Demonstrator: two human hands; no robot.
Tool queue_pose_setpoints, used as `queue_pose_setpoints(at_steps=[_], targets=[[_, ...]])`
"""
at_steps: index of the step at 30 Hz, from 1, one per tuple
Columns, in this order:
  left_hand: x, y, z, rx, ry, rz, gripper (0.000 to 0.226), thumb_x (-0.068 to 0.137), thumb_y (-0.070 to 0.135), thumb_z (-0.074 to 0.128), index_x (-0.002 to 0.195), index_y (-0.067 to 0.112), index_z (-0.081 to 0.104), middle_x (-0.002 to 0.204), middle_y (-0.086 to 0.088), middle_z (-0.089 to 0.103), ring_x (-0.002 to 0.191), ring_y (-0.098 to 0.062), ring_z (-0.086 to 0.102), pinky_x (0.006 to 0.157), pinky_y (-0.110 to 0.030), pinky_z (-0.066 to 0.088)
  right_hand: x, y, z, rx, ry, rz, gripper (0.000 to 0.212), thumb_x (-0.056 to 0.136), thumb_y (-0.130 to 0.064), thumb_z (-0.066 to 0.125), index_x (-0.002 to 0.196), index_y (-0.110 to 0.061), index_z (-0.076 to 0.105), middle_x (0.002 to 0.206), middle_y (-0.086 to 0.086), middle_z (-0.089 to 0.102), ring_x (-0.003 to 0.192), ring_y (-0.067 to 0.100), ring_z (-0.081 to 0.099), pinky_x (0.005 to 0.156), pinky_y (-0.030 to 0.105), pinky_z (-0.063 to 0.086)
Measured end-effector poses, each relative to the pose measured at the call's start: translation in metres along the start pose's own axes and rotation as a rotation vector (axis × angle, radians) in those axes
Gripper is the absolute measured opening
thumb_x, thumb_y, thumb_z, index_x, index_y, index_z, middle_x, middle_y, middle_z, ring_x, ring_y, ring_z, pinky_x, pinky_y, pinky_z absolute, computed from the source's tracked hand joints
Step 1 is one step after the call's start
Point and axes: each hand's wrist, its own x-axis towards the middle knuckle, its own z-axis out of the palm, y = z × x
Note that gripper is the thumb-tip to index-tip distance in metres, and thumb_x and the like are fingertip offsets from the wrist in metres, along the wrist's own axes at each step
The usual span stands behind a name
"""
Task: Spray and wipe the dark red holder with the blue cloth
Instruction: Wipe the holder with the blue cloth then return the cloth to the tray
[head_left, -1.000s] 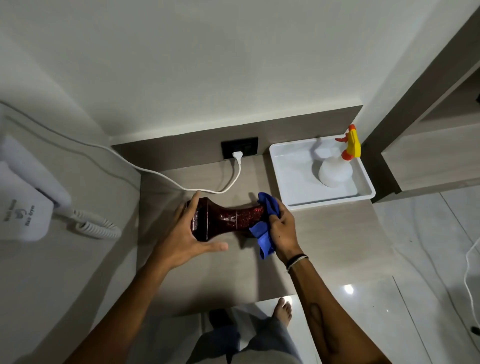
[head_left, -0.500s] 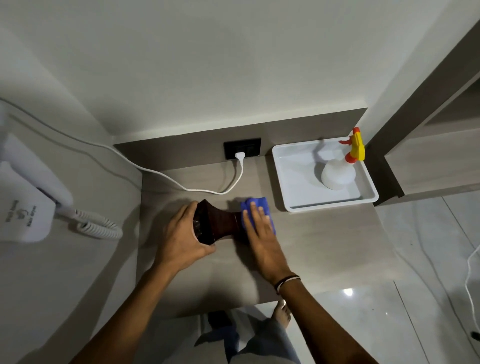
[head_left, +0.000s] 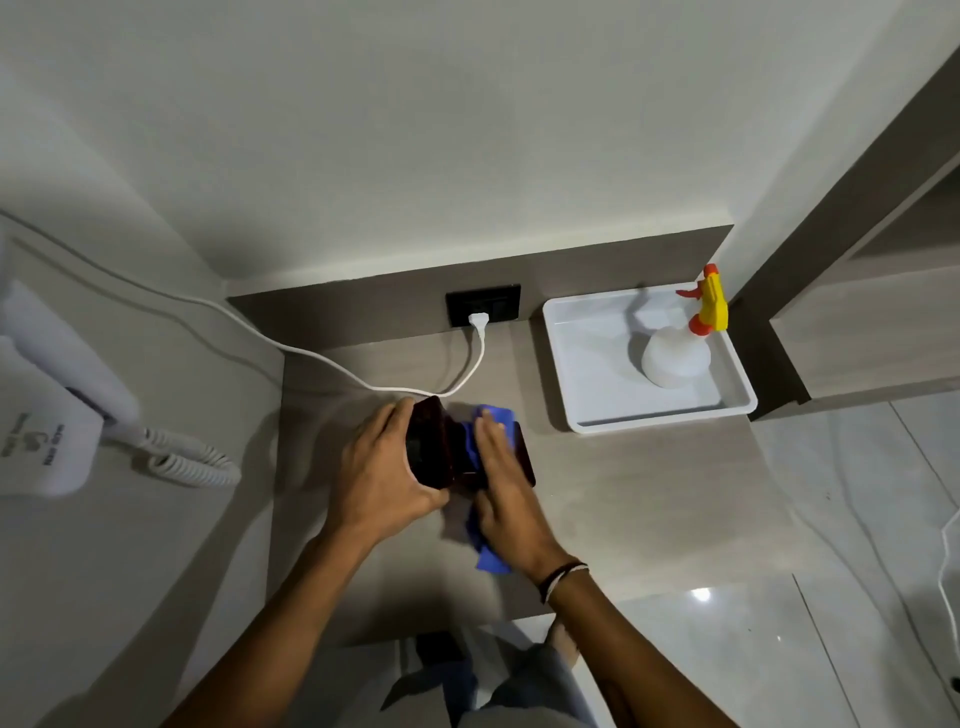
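The dark red holder (head_left: 431, 447) lies on its side on the wooden counter (head_left: 623, 493), near the middle. My left hand (head_left: 382, 478) grips its wide left end. My right hand (head_left: 506, 493) presses the blue cloth (head_left: 491, 558) flat over the holder's middle and right part, fingers pointing away from me. The cloth shows above my fingertips and trails out below my palm toward my wrist. The white spray bottle (head_left: 675, 358) with a yellow and orange trigger stands in the white tray (head_left: 582, 384) at the back right.
A white cable (head_left: 311, 356) runs from the wall hair dryer (head_left: 47, 415) on the left across the counter's back to a black socket (head_left: 483, 309). Beyond the counter's front and right edges is glossy floor. My legs and foot show below.
My right hand went from bunching the cloth at the holder's right end to laying it flat over the holder and sliding toward me. My left hand closed more tightly around the left end.
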Motion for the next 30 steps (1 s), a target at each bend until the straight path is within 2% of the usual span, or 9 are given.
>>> queue_pose_setpoints(at_steps=[3, 7, 10, 12, 14, 19, 23, 27, 30], targets=[[0.004, 0.003, 0.001, -0.04, 0.007, 0.015, 0.076, 0.059, 0.031, 0.078, 0.132, 0.022, 0.063, 0.122, -0.001, 0.072, 0.11, -0.028, 0.069, 0.096, -0.047, 0.06, 0.003, -0.029, 0.024, 0.163, 0.042, -0.136, 0.088, 0.097, 0.004, 0.044, 0.173, -0.014, 0.003, 0.184, 0.003, -0.004, 0.171, 0.024, 0.002, 0.139, 0.035, 0.009], [0.002, -0.004, -0.003, -0.046, -0.016, -0.025, 0.1, 0.054, 0.029, 0.098, 0.146, 0.02, 0.059, 0.135, -0.003, 0.067, 0.121, -0.029, 0.065, 0.099, -0.046, 0.059, -0.001, 0.014, 0.01, -0.072, 0.002, -0.097, 0.088, 0.104, -0.005, 0.06, 0.174, -0.02, 0.008, 0.183, 0.0, -0.007, 0.171, 0.022, 0.0, 0.139, 0.047, 0.014], [0.003, -0.008, -0.004, 0.009, -0.022, 0.007, 0.11, 0.053, 0.032, 0.102, 0.151, 0.024, 0.053, 0.139, -0.001, 0.062, 0.127, -0.028, 0.061, 0.101, -0.046, 0.059, -0.003, 0.038, -0.024, -0.097, 0.004, 0.093, 0.046, 0.113, -0.045, 0.05, 0.156, -0.057, 0.043, 0.174, -0.004, 0.039, 0.155, 0.014, 0.045, 0.124, 0.035, 0.042], [0.005, -0.008, -0.004, 0.067, -0.008, 0.029, 0.115, 0.052, 0.035, 0.102, 0.154, 0.023, 0.051, 0.141, -0.002, 0.062, 0.13, -0.027, 0.058, 0.105, -0.043, 0.057, -0.002, 0.048, -0.047, -0.162, -0.012, 0.065, 0.057, 0.111, -0.017, 0.053, 0.163, -0.039, 0.043, 0.174, 0.001, 0.039, 0.154, 0.021, 0.047, 0.126, 0.037, 0.042], [0.008, -0.004, 0.001, 0.13, 0.017, 0.052, 0.116, 0.052, 0.036, 0.102, 0.154, 0.019, 0.051, 0.142, -0.004, 0.062, 0.132, -0.029, 0.057, 0.11, -0.041, 0.051, 0.003, 0.058, -0.065, -0.249, 0.057, 0.023, 0.078, 0.1, 0.008, 0.052, 0.17, -0.019, 0.03, 0.177, 0.004, 0.028, 0.157, 0.021, 0.04, 0.133, 0.035, 0.03], [0.02, 0.017, 0.009, 0.234, 0.001, 0.052, 0.122, 0.058, 0.049, 0.1, 0.161, 0.012, 0.045, 0.157, -0.008, 0.054, 0.147, -0.031, 0.05, 0.124, -0.045, 0.041, 0.052, 0.06, -0.121, -0.413, 0.194, 0.014, 0.082, 0.093, 0.017, 0.056, 0.168, -0.003, 0.031, 0.175, 0.016, 0.031, 0.159, 0.032, 0.038, 0.132, 0.037, 0.028], [0.024, 0.028, 0.021, 0.237, -0.015, 0.045, 0.125, 0.062, 0.045, 0.096, 0.166, 0.013, 0.034, 0.168, -0.008, 0.041, 0.158, -0.03, 0.036, 0.13, -0.038, 0.029, 0.103, 0.091, -0.143, -0.569, 0.138, 0.054, 0.087, 0.094, 0.015, 0.064, 0.169, 0.0, 0.021, 0.178, 0.019, 0.022, 0.164, 0.04, 0.027, 0.134, 0.047, 0.032], [0.024, 0.031, 0.035, 0.248, -0.018, 0.06, 0.127, 0.061, 0.042, 0.099, 0.166, 0.008, 0.036, 0.172, -0.014, 0.039, 0.163, -0.036, 0.032, 0.128, -0.038, 0.015, 0.134, 0.13, -0.141, -0.789, -0.132, 0.142, 0.07, 0.114, -0.007, 0.042, 0.17, 0.002, 0.001, 0.181, 0.021, -0.001, 0.169, 0.042, 0.005, 0.138, 0.046, 0.013], [0.024, 0.03, 0.046, 0.276, 0.006, 0.089, 0.126, 0.059, 0.041, 0.098, 0.163, 0.004, 0.038, 0.169, -0.018, 0.043, 0.162, -0.038, 0.034, 0.132, -0.045, 0.017, 0.137, 0.149, -0.124, -0.894, -0.262, 0.161, 0.088, 0.108, -0.029, 0.049, 0.168, 0.006, -0.006, 0.178, 0.028, -0.012, 0.168, 0.047, -0.003, 0.138, 0.052, 0.004]])
